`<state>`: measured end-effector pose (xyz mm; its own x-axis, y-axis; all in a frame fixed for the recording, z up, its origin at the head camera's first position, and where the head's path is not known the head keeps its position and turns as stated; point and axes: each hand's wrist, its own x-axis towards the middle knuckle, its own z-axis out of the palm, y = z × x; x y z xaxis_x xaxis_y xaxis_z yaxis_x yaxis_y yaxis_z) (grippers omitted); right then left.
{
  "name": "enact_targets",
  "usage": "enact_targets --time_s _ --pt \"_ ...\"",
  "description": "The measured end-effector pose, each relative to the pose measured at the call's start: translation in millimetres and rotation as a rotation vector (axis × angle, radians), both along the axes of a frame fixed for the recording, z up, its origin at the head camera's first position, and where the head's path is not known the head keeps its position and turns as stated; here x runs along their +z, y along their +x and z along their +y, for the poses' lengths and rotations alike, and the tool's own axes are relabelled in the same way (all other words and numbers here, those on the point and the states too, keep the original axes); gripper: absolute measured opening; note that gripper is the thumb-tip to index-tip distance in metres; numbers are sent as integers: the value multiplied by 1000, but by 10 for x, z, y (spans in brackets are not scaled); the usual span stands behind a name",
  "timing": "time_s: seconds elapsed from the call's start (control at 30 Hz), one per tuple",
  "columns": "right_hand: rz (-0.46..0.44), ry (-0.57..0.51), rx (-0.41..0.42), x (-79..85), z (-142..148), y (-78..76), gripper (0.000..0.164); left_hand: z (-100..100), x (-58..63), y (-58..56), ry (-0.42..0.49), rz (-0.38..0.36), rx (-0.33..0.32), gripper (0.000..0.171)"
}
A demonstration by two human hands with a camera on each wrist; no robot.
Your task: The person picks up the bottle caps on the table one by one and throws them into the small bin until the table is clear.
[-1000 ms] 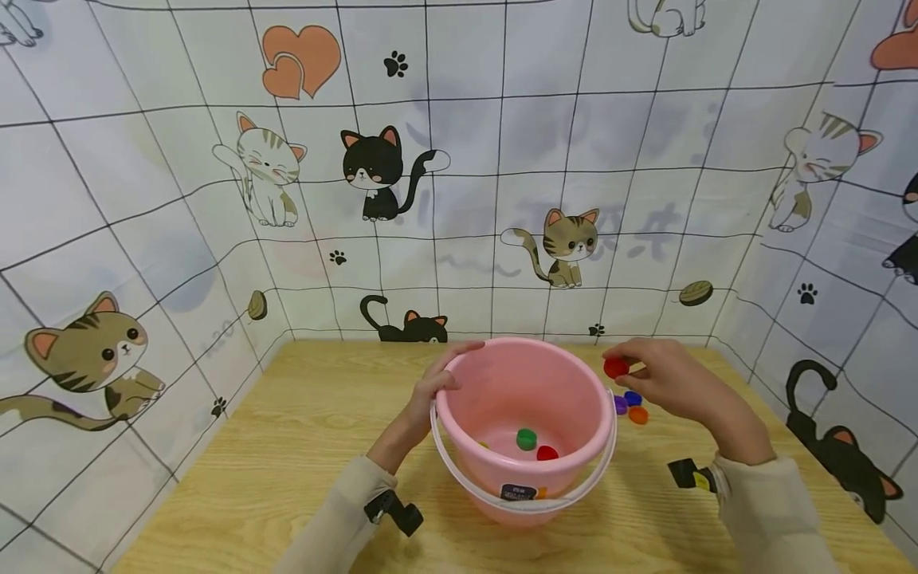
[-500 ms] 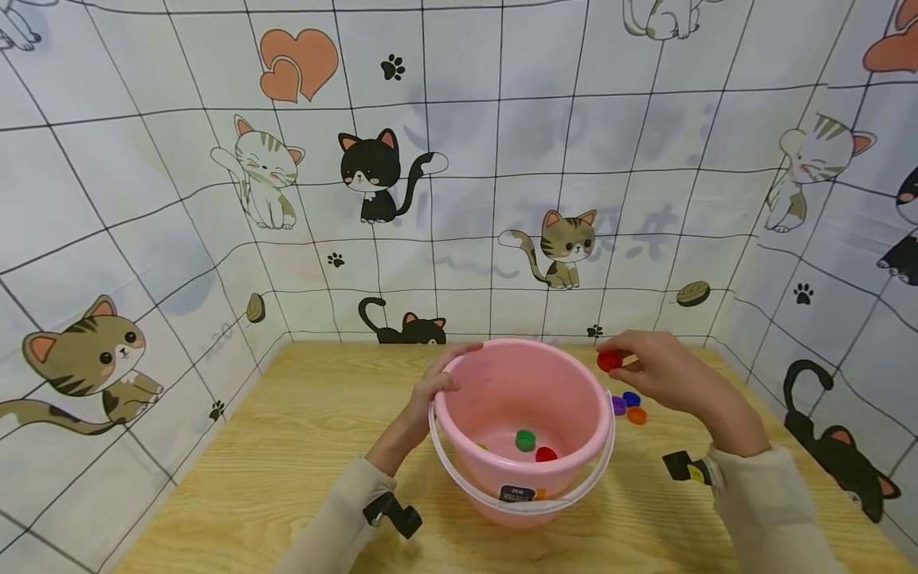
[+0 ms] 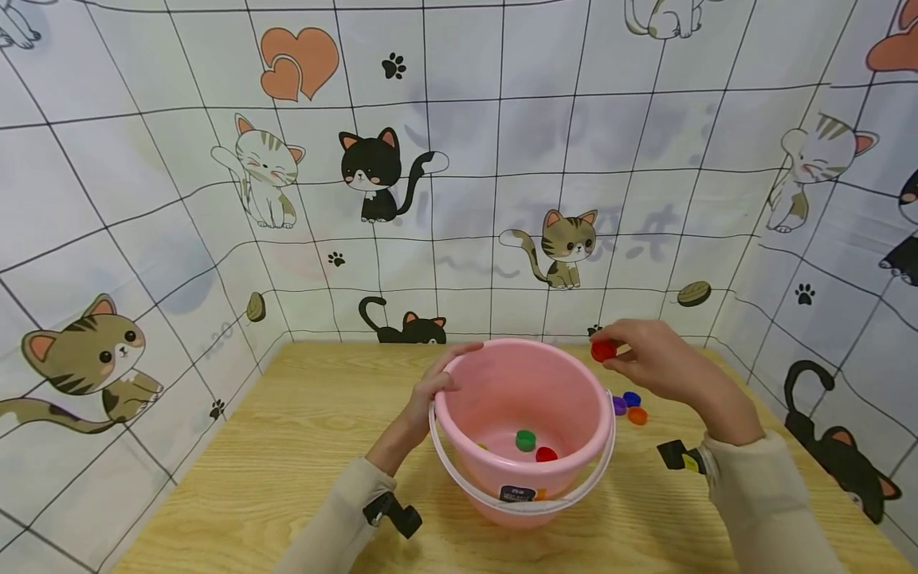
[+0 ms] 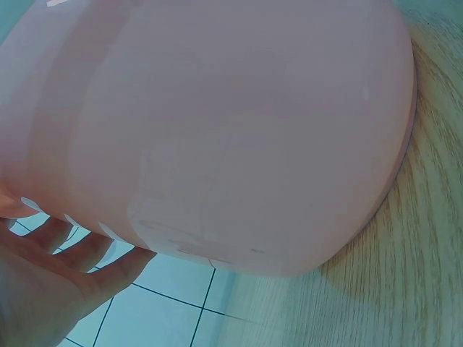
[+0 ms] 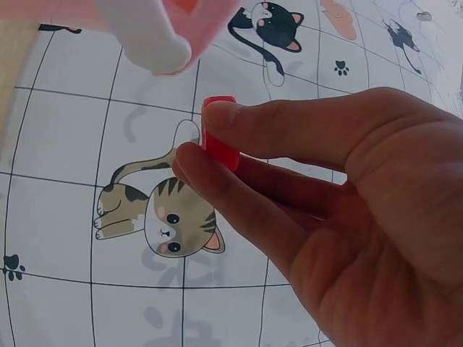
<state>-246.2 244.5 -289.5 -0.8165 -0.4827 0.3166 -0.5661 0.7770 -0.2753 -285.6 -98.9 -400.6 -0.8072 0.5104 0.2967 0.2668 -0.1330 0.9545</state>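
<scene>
A pink bucket (image 3: pixel 527 379) stands on the wooden table, its white handle (image 3: pixel 502 504) hanging down at the front. My left hand (image 3: pixel 423 399) grips its rim at the left; in the left wrist view the fingers of that hand (image 4: pixel 61 278) reach along the bucket's outer wall (image 4: pixel 239 137). Just right of the rim, my right hand (image 3: pixel 660 363) pinches a red bottle cap (image 3: pixel 604 351) above the table. Thumb and fingers hold the cap (image 5: pixel 226 153) by its sides in the right wrist view. Inside the bucket lie a green cap (image 3: pixel 526 440), another red cap (image 3: pixel 547 454) and a sliver of yellow.
On the table right of the bucket, a blue cap (image 3: pixel 631 399), a purple cap (image 3: pixel 619 406) and an orange cap (image 3: pixel 637 415) sit close together. Cat-patterned white sheeting (image 3: pixel 466 207) rises behind the table (image 3: pixel 323 414) and along both sides.
My right hand has shifted a little to the left and slightly up with the red bottle cap, closer to the bucket rim. The left hand and bucket have stayed put.
</scene>
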Motion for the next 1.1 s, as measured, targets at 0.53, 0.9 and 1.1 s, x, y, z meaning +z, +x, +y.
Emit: enact_targets --time_s 0.53,0.9,1.1 --pt "77 63 40 131 -176 -77 27 -10 1 5 9 0 3 75" --pt "57 72 35 245 -331 -79 28 -10 6 2 9 4 11 75" --pt "61 81 48 279 -379 -96 28 7 -6 -7 25 -6 -1 76"
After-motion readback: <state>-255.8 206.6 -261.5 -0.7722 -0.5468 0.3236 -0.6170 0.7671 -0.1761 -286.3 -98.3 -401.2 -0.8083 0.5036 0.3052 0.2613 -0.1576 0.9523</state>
